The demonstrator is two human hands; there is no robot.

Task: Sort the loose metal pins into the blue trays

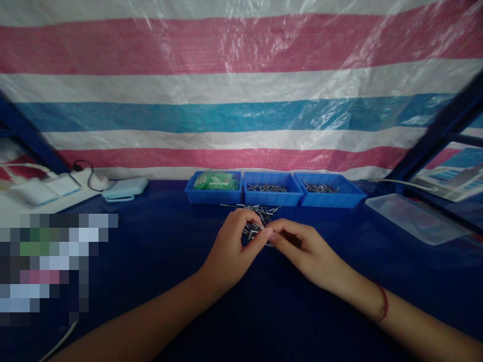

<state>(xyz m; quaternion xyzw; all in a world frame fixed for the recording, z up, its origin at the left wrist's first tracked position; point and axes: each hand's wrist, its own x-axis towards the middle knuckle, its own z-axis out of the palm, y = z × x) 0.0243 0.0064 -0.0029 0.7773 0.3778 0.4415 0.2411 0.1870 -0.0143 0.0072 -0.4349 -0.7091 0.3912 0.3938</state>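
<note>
A loose pile of thin metal pieces (266, 213) lies on the dark blue table, in front of the middle bin. My left hand (236, 246) curves around the near left side of the pile, thumb and fingers closed toward each other. My right hand (302, 246) meets it from the right, its fingertips pinched together beside the left thumb. Whatever sits between the fingertips is too small and hidden to name.
Behind the pile stand three blue bins: the left one (214, 196) holds green packets, the middle (272, 198) and right (332, 201) ones metal pieces. A light blue case (126, 189) and power strip (81, 196) lie left, a clear plastic lid (418, 218) right.
</note>
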